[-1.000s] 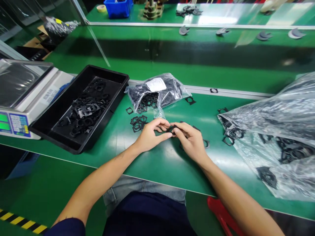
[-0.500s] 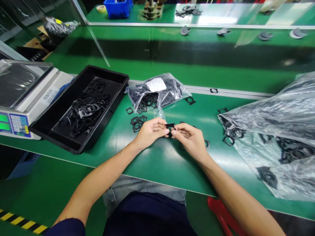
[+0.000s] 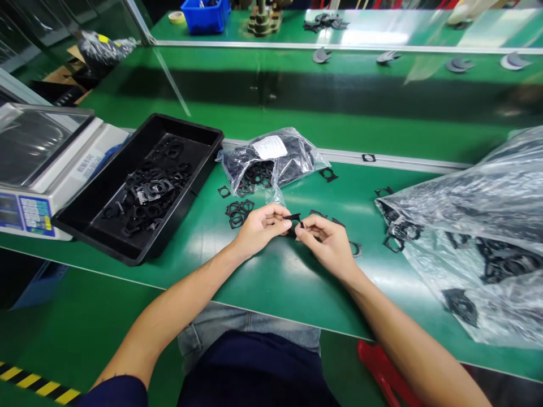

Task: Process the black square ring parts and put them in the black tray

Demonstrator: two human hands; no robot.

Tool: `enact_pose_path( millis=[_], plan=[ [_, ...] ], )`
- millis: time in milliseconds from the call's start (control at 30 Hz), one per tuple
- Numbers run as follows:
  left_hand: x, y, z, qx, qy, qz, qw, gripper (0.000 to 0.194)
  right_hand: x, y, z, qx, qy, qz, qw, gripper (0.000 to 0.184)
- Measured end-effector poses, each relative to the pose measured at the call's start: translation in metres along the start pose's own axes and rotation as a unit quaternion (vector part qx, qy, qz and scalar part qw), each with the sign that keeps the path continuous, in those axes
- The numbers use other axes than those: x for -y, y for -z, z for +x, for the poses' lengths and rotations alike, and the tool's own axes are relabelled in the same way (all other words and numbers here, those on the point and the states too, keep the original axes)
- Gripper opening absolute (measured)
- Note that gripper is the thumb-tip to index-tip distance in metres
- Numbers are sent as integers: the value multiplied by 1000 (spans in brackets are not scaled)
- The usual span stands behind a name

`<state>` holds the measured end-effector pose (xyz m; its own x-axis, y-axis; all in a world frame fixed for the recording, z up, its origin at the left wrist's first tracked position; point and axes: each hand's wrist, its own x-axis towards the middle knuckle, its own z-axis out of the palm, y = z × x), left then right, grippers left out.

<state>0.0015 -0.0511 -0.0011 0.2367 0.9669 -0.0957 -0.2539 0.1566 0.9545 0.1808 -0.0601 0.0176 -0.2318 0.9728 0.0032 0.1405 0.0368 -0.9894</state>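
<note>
Over the green bench, my left hand (image 3: 263,227) pinches a small black plastic part (image 3: 292,217) between thumb and fingers. My right hand (image 3: 327,240) is closed close beside it, thumb and forefinger pinched on a black piece at the part's right side. Whether that is the same part or a second one, I cannot tell. Left of my left hand lies a small pile of black ring-shaped parts (image 3: 238,213). A few more black parts lie behind my right hand, partly hidden by it. Beyond both hands rests a clear bag (image 3: 292,161) of black parts with a white label.
To the left, a black tray (image 3: 146,249) holds many black parts, beside a weighing scale (image 3: 40,195). A large clear plastic bag (image 3: 475,198) spills black parts at the right. Behind the metal rail (image 3: 407,162) are grey curved pieces and a blue bin (image 3: 206,18).
My right fingers have shifted slightly, and the black part between my hands has tilted. My left hand keeps almost the same place.
</note>
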Motion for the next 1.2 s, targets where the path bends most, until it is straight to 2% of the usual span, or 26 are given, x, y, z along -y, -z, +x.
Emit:
enact_pose_path(
  millis=[167,367,467,567,667,767,867,1200],
  plan=[
    [1,1,0,15,4,17,1000,34,1,0,-3,-38,79,-72,994,20],
    [2,0,0,8,-2,1,1000,30,2,2,-4,4,153,-129,980,13],
    [2,0,0,6,-5,1,1000,33,-1,2,-4,-4,172,-153,973,15],
    [2,1,1,12,-13,-3,1000,37,-3,1,-4,-16,159,-144,976,17],
    [2,2,1,21,-10,-33,999,40,-2,0,-3,-15,115,-77,990,22],
    [2,1,1,21,7,-60,998,41,3,0,-1,27,49,14,998,33],
    [2,0,0,25,17,-69,997,41,8,3,0,64,6,52,997,39],
    [-1,2,0,6,37,-68,997,39,6,4,0,59,2,39,997,42]
  ],
)
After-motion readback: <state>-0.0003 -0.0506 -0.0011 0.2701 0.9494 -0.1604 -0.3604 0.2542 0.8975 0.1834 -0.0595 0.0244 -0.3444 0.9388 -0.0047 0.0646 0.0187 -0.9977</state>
